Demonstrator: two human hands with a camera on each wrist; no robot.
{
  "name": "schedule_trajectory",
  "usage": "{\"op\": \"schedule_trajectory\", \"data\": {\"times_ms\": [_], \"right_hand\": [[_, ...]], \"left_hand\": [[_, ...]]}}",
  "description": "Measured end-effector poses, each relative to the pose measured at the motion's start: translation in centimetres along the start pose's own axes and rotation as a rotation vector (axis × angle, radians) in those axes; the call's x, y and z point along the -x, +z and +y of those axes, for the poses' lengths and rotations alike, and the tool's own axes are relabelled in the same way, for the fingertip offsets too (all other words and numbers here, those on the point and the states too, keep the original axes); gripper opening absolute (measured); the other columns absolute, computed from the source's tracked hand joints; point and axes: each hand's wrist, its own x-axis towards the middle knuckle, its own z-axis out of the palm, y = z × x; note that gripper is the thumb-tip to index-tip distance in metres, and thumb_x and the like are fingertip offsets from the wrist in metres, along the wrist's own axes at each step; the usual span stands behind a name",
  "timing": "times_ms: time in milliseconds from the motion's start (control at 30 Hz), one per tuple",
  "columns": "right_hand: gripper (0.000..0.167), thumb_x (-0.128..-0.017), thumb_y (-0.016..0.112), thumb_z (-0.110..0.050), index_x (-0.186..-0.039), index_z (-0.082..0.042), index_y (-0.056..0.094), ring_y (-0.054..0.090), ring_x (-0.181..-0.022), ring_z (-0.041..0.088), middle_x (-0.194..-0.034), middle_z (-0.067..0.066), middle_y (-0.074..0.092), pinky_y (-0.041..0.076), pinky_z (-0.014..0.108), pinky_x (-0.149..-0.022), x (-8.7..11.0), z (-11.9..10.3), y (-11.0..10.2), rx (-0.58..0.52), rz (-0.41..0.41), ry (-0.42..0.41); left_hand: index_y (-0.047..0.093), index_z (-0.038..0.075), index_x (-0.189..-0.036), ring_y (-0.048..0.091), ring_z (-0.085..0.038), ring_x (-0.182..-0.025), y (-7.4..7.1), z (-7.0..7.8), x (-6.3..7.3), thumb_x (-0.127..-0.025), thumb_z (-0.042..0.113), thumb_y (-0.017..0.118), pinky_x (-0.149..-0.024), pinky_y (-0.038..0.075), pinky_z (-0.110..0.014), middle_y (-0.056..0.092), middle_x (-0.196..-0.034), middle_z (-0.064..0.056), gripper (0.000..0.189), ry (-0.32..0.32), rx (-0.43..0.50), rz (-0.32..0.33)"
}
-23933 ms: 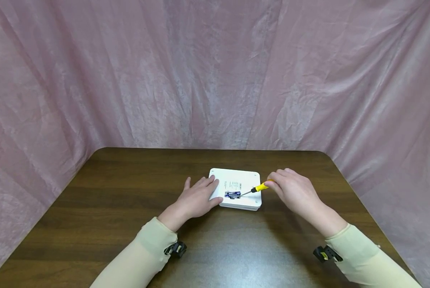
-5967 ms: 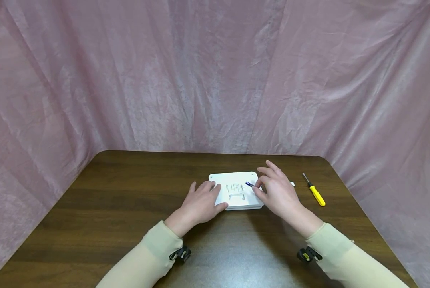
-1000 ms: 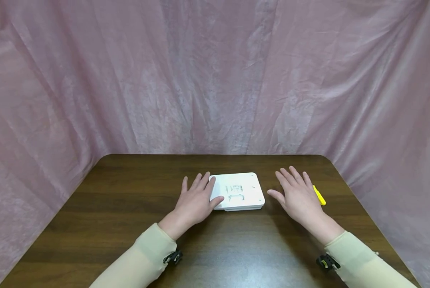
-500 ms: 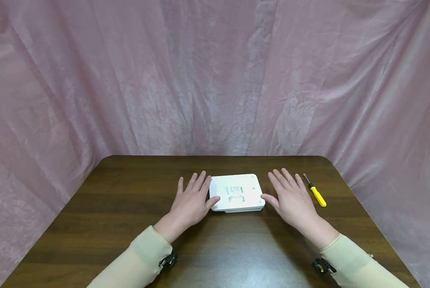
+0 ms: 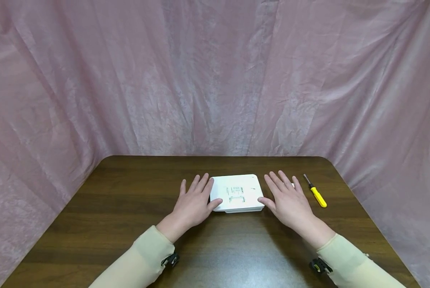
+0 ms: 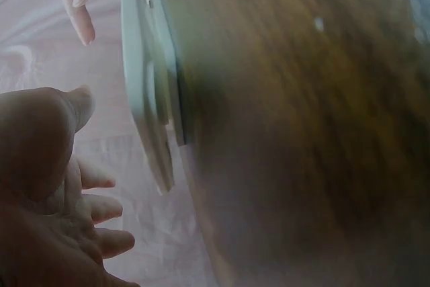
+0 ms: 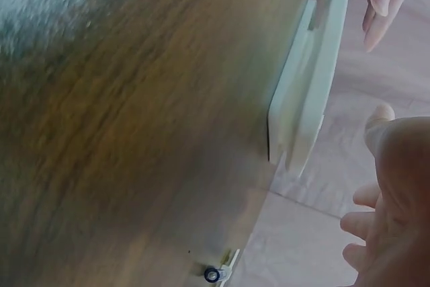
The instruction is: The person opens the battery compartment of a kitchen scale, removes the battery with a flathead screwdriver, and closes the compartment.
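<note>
While the white flat device (image 5: 238,193) is lying mid-counter (image 5: 128,208), the left hand (image 5: 192,201) and right hand (image 5: 287,200) are flanking its short sides, fingers spread flat, thumbs touching its near corners, gripping nothing.

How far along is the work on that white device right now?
Looks done: the screwdriver lies set aside, and the white device's battery bay appears empty. In hand: left hand and right hand flank it, thumbs at its edges. Left: a small white piece lies loose.
</note>
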Motion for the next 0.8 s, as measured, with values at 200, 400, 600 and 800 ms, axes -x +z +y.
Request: {"op": "schedule_trajectory", "data": {"times_ms": [200, 400, 600, 800], "right_hand": [[0.078, -0.113, 0.059, -0.055, -0.169, -0.003, 0.042, 0.025, -0.164, 0.046, -0.173, 0.021, 0.04, 0.014, 0.072, -0.129, -0.9, 0.9, 0.5, 0.002, -0.096, 0.068], [0.082, -0.114, 0.054, -0.057, -0.171, 0.0, 0.037, 0.02, -0.165, 0.049, -0.175, 0.025, 0.035, 0.009, 0.074, -0.128, -1.9, 3.0, 1.0, -0.006, -0.183, 0.149], [0.085, -0.114, 0.05, -0.06, -0.17, 0.003, 0.036, 0.025, -0.162, 0.053, -0.173, 0.029, 0.036, 0.009, 0.077, -0.126, -2.4, 5.0, 1.3, -0.009, -0.247, 0.189], [0.084, -0.114, 0.051, -0.059, -0.166, 0.005, 0.041, 0.034, -0.156, 0.056, -0.167, 0.03, 0.044, 0.012, 0.079, -0.124, -2.4, 6.3, 0.9, 0.007, -0.309, 0.211]], "left_hand": [[0.038, 0.013, -0.173, 0.022, -0.039, -0.167, 0.3, 0.3, -0.3, -0.112, 0.066, 0.048, -0.128, 0.014, -0.073, 0.026, -0.182, -0.01, 0.082, 0.013, -0.008, -0.039], [0.037, 0.014, -0.174, 0.02, -0.039, -0.168, 0.3, 0.8, -0.4, -0.113, 0.067, 0.045, -0.128, 0.013, -0.074, 0.025, -0.182, -0.01, 0.082, 0.034, -0.01, -0.065], [0.039, 0.014, -0.173, 0.023, -0.04, -0.167, 0.5, 0.9, -0.5, -0.112, 0.068, 0.047, -0.128, 0.013, -0.075, 0.028, -0.181, -0.009, 0.082, 0.043, -0.016, -0.081], [0.04, 0.015, -0.173, 0.025, -0.041, -0.166, 0.6, 1.0, -0.5, -0.112, 0.068, 0.047, -0.127, 0.014, -0.075, 0.03, -0.18, -0.008, 0.081, 0.044, -0.02, -0.121]]}}
